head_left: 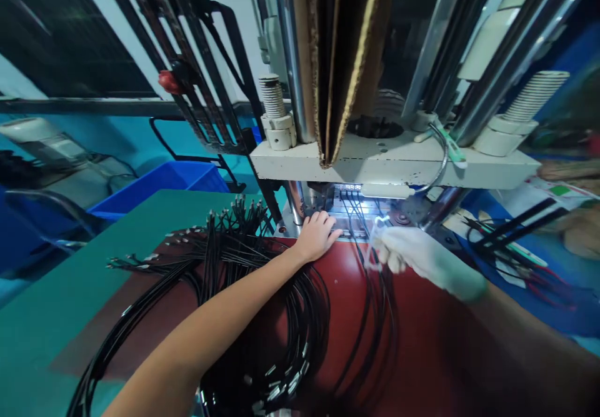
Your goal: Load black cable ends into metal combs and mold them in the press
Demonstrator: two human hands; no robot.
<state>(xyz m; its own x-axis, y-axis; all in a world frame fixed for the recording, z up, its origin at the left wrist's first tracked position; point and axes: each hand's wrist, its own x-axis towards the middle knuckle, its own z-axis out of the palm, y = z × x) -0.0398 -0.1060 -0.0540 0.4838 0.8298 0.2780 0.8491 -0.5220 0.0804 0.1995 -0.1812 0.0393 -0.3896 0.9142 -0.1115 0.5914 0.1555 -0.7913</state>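
Red board (344, 298) carries black cables (296, 317), left fingers (321, 219) loosely spread, right fingers (396, 262) pinching a blurred clear piece (374, 238).

No txt, labels, brands, nos. or signs legible.

The scene is rather dim, but a strong white light glows under the plate (398, 170). The poles (520, 60) give glare. A dark shadow covers the mat (422, 304) at lower right. The right hand (412, 254) is blurred; the edges look stretched.
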